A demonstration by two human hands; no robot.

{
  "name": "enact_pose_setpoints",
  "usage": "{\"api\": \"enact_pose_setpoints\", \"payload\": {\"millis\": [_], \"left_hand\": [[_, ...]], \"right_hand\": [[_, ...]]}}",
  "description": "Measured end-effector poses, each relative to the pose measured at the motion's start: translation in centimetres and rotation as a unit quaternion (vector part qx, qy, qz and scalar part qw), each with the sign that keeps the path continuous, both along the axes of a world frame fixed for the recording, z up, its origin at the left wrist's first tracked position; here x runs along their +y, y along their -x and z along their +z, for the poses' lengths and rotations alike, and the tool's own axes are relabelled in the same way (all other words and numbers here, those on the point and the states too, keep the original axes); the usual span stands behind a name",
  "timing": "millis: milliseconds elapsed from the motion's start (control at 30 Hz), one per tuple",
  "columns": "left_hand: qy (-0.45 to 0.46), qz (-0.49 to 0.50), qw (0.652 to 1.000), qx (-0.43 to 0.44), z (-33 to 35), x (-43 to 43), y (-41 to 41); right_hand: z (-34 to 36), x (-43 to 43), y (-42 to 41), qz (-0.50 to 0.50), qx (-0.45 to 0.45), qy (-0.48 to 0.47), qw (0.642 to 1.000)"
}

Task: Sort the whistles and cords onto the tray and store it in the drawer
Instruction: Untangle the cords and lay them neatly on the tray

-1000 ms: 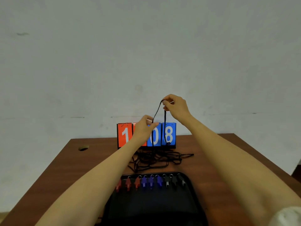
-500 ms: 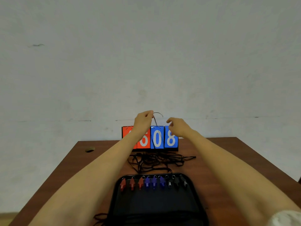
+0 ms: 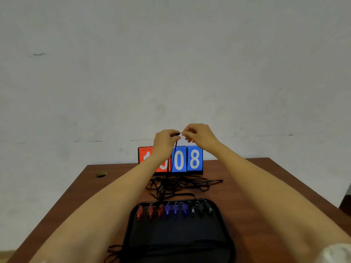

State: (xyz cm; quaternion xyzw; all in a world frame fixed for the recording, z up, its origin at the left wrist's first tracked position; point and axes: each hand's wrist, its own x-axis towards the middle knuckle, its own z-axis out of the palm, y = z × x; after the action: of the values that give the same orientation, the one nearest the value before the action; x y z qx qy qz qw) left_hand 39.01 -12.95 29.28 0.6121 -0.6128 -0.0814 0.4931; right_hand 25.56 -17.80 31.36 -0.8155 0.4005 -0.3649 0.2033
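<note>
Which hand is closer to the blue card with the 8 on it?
Right. The right hand hovers just above the blue 8 card; the left hand is farther over, in front of the red cards. Both pinch a black cord.

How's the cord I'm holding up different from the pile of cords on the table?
The held cord is up in the air, pinched between the left hand and right hand; the cord pile lies on the table. The held cord hangs in a line; the cord pile is a tangle. Both are thin and black.
</note>
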Motion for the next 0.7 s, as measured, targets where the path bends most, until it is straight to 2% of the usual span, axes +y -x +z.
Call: {"api": "enact_pose_setpoints", "payload": {"millis": [100, 200, 267, 433, 600, 700], "left_hand": [[0.005, 0.012, 0.999, -0.031, 0.8, 0.2, 0.0], [-0.001, 0.009, 1.000, -0.028, 1.4, 0.5, -0.1], [-0.013, -0.006, 1.000, -0.022, 1.5, 0.9, -0.2], [-0.057, -0.096, 0.992, 0.059, 1.6, 1.7, 0.9], [0.025, -0.122, 0.980, 0.154, 3.8, 2.2, 4.1], [0.023, -0.154, 0.977, 0.146, 4.1, 2.5, 4.6]], "right_hand": [[1.2, 0.3, 0.6, -0.028, -0.088, 0.032, 0.995], [3.3, 0.4, 1.7, -0.068, -0.225, 0.050, 0.971], [4.7, 0.6, 2.6, -0.069, -0.268, 0.047, 0.960], [6.4, 1.6, 3.8, -0.034, -0.195, 0.050, 0.979], [7.1, 3.0, 3.7, -0.001, -0.146, 0.075, 0.986], [7.2, 3.1, 4.1, -0.032, -0.152, 0.090, 0.984]]}}
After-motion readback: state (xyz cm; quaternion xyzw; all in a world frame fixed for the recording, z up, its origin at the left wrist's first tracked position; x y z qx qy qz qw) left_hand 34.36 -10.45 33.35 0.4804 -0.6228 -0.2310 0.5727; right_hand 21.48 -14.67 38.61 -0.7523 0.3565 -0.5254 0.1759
